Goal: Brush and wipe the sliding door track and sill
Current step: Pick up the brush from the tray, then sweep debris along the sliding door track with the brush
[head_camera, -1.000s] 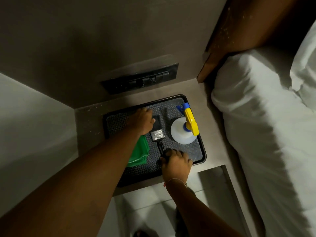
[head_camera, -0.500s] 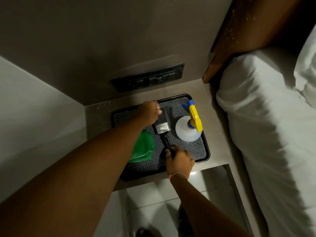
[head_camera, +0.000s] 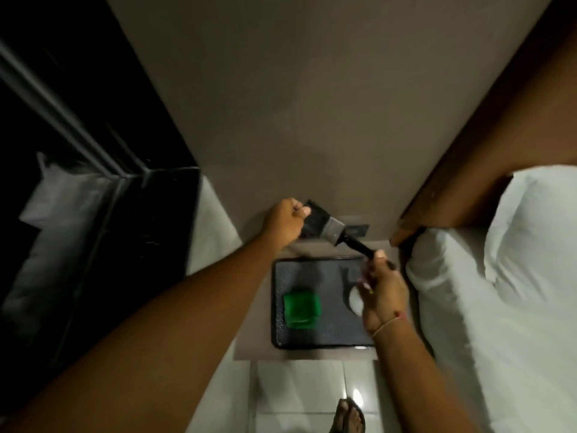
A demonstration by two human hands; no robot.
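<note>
A black paint brush [head_camera: 334,230] with a metal ferrule is held in the air above the black tray [head_camera: 331,337]. My right hand [head_camera: 382,293] grips its handle. My left hand [head_camera: 285,221] pinches the bristle end. A folded green cloth [head_camera: 301,307] lies in the tray's left half. The white spray bottle [head_camera: 356,300] stands at the tray's right, mostly hidden behind my right hand. At the far left a dark sliding door with its frame and track [head_camera: 93,170] comes into view, blurred.
The tray sits on a small bedside ledge [head_camera: 249,348] against the beige wall. A bed with white pillows [head_camera: 499,292] and a wooden headboard [head_camera: 487,151] fills the right. A black switch panel [head_camera: 359,229] is on the wall. White floor tiles [head_camera: 299,392] and my sandalled foot [head_camera: 348,417] lie below.
Both hands lifted the brush off the tray and up toward the wall. The view swung left, bringing the dark sliding door into sight. The cloth and bottle stayed on the tray.
</note>
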